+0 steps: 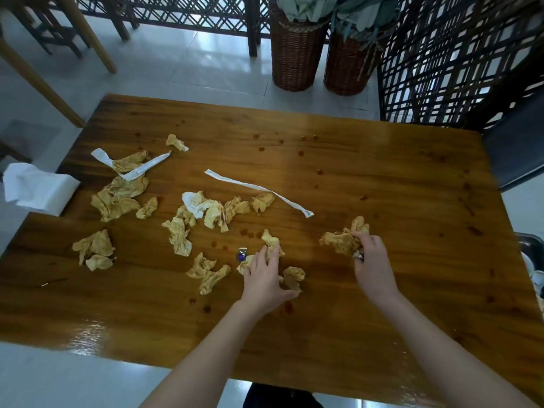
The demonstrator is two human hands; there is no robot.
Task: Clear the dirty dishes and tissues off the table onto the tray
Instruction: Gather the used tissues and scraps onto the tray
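Head view: the right hand (pixel 371 254) is curled round a wad (pixel 340 241) of stained paper over the right of the worktop (pixel 382 178). The left hand (pixel 262 278) lies with fairly straight fingers across one tissue (pixel 271 242) near the middle, with another by its thumb; it grips nothing yet. It would do best to rake both into the palm, along with the foil scrap (pixel 242 256) just to the left, then close firmly so nothing drops. More tissues (pixel 114 201) and two paper strips (pixel 259 188) (long ones, easily missed) lie scattered to the left. What may be the tray (pixel 530 245) shows only as a dark rim at the right edge, so loads should go that way.
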